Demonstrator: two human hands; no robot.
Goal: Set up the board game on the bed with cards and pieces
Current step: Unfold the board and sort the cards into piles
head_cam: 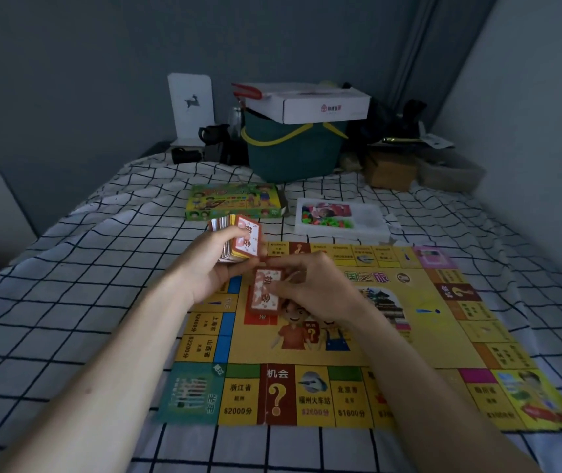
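The left hand [209,268] gripped a card stack [235,245], the right hand [310,285] pinched a red-backed card [262,297] over the board [358,336], while a white tray [341,218] held coloured pieces [315,220].

Both forearms bare, reaching fwd from the bottom corners and converging toward centre. Left hand [209,268] palm turned inward, fingers curled round a thick stack of cards [238,242] — thumb along the near side, grip firm. Right hand [310,288] just beside it, slightly nearer the body, back of hand up, fingertips pinching one red-backed card [264,295] held below the left grip. Hands nearly touching.
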